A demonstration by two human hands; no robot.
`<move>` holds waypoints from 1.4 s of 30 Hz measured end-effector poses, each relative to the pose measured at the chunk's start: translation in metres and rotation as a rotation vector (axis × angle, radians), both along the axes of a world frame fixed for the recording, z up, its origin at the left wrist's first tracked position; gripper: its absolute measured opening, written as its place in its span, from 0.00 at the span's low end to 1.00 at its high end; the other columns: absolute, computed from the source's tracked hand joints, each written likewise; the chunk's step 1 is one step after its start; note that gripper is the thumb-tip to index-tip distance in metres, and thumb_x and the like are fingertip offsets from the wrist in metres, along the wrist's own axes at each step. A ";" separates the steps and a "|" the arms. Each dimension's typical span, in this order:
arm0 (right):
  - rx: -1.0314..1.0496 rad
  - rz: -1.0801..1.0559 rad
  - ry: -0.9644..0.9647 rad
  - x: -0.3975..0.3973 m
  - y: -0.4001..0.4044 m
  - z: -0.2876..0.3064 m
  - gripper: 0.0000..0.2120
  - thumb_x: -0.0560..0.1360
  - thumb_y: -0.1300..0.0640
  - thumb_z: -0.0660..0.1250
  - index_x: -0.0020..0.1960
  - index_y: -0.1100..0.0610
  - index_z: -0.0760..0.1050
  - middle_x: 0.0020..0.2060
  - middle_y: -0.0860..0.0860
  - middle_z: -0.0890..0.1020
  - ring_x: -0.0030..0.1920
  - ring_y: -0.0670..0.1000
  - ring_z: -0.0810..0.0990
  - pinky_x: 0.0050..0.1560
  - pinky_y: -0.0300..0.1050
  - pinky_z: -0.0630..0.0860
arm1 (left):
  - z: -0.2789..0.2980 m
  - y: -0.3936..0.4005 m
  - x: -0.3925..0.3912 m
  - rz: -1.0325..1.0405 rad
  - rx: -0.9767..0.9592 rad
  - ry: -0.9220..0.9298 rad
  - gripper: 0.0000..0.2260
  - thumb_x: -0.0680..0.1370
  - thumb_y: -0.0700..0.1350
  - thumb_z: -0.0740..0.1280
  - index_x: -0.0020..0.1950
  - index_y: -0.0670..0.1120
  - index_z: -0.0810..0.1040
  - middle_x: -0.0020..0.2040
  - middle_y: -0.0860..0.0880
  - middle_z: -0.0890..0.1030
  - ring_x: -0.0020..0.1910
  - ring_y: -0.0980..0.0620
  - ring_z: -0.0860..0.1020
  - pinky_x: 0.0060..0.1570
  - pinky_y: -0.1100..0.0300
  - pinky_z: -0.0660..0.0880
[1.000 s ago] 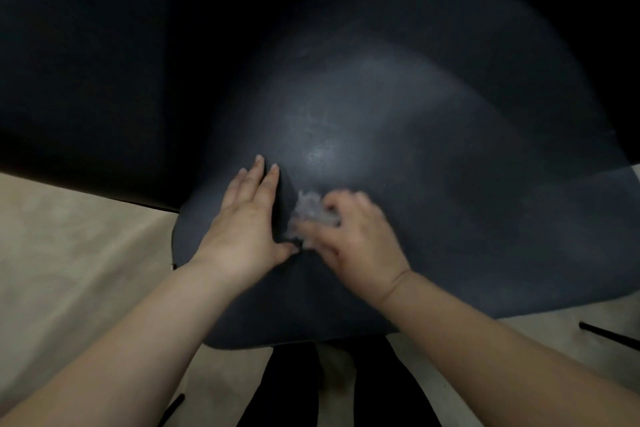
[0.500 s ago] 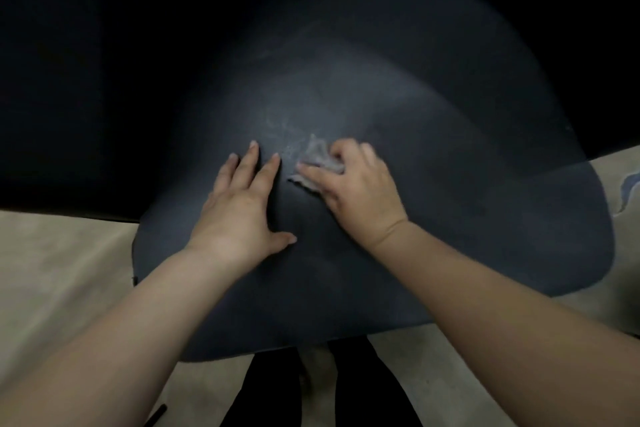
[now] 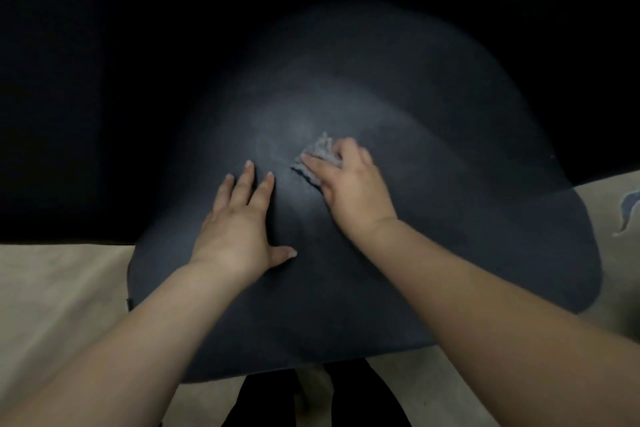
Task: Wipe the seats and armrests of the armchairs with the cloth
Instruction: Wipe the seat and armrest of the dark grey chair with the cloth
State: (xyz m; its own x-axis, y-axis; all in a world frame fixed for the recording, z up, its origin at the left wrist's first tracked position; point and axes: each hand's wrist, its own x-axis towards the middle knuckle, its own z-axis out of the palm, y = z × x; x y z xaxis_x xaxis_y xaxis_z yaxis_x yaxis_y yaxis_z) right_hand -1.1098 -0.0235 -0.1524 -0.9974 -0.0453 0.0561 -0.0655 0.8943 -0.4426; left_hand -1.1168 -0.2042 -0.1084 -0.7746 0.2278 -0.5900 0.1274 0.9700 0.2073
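item: seat (image 3: 433,236), dark, smooth, rounded cushion of an armchair, filling the middle of the head view; pale floor (image 3: 52,305) shows around its near edge. no armrests can be made out in the dark surround.

item: cloth (image 3: 320,158), small, grey, crumpled, lying on the seat a little past its centre. we judge it light, soft and limp, apt to bunch and slip out unless pinned flat; best taken under the palm and fingers with the loose edges tucked in.

item: right hand (image 3: 353,191), closed down over the cloth, pressing it to the seat; part of the cloth sticks out beyond the fingertips.

item: left hand (image 3: 239,229), spread flat and empty on the seat just beside the cloth, fingers apart, seemingly bracing.

surface: we judge the upholstery firm, slightly yielding, possibly slick; the blur prevents certainty.

containers: none in view.
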 end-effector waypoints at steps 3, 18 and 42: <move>-0.033 -0.124 -0.092 0.005 0.037 0.014 0.16 0.73 0.56 0.70 0.59 0.46 0.79 0.53 0.58 0.75 0.52 0.62 0.74 0.51 0.51 0.74 | 0.019 0.001 0.001 -0.049 -0.002 0.029 0.49 0.68 0.63 0.72 0.79 0.54 0.45 0.79 0.52 0.41 0.77 0.47 0.42 0.74 0.49 0.55; -0.808 -0.292 -0.017 -0.051 -0.078 0.207 0.17 0.76 0.57 0.67 0.58 0.36 0.73 0.48 0.42 0.68 0.45 0.35 0.72 0.47 0.23 0.69 | 0.239 -0.061 -0.027 0.084 0.186 0.615 0.33 0.67 0.49 0.76 0.70 0.46 0.73 0.72 0.48 0.70 0.72 0.44 0.65 0.70 0.51 0.60; -0.417 0.036 0.248 -0.088 -0.268 0.257 0.14 0.75 0.59 0.64 0.57 0.48 0.81 0.50 0.59 0.74 0.50 0.60 0.75 0.51 0.55 0.76 | 0.235 -0.255 -0.108 0.169 0.592 0.103 0.38 0.64 0.41 0.79 0.67 0.63 0.66 0.55 0.63 0.76 0.47 0.68 0.77 0.41 0.73 0.75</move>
